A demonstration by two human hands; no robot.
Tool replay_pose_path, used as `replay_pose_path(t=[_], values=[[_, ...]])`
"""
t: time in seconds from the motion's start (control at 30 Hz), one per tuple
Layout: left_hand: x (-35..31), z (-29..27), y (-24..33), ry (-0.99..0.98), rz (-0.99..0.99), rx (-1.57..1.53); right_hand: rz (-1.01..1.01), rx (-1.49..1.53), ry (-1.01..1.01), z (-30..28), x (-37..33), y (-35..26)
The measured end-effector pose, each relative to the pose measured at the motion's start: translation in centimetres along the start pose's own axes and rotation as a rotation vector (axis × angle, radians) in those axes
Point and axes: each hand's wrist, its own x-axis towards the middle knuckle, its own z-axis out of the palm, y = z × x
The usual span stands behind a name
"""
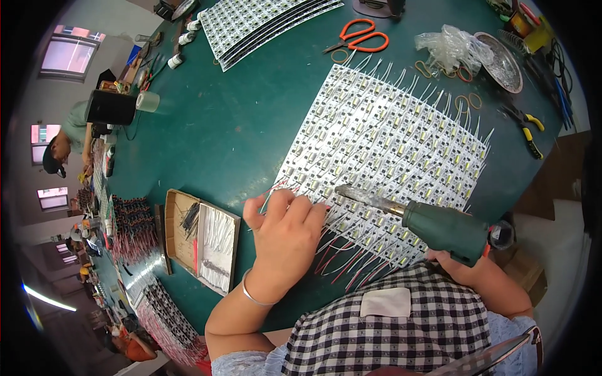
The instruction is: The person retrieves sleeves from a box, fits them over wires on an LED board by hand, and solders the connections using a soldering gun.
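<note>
A white sheet of small circuit boards [392, 119] lies on the table, with rows of components and thin white wires on it. At the sheet's lower left edge, my left hand [285, 235] has its fingers curled closed around thin red and white wires [280, 185]; the fingertips are partly hidden. A green heat gun [442, 229] is gripped by its handle in my right hand [461, 264], whose fingers are mostly covered by the tool. Its long metal nozzle [370, 199] points left over the sheet, close to my left fingers. Red and white wires hang off the sheet's near edge.
Left of my hand stands an open box [235, 250] of cut wires. Beyond the sheet lie orange-handled scissors [360, 36], a plastic bag [448, 47] and a metal dish [500, 62]. Yellow-handled pliers [528, 128] lie right; a person [72, 135] works far left.
</note>
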Motion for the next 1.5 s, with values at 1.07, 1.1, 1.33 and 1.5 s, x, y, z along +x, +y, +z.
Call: replay_pose_path(t=[1.07,1.1,1.33,1.5], values=[[-0.3,1.0,0.9,0.027,0.014,-0.123,-0.194,-0.133,-0.061,0.3,-0.3,-0.8],[-0.2,1.0,0.9,0.02,0.017,-0.116,-0.194,-0.133,-0.06,0.3,-0.3,-0.6],[-0.2,1.2,1.1,0.041,-0.005,-0.103,-0.248,-0.148,-0.113,-0.4,-0.4,0.0],[-0.2,1.2,1.2,0.037,-0.002,-0.108,-0.208,-0.231,-0.059,-0.5,-1.6,0.2]])
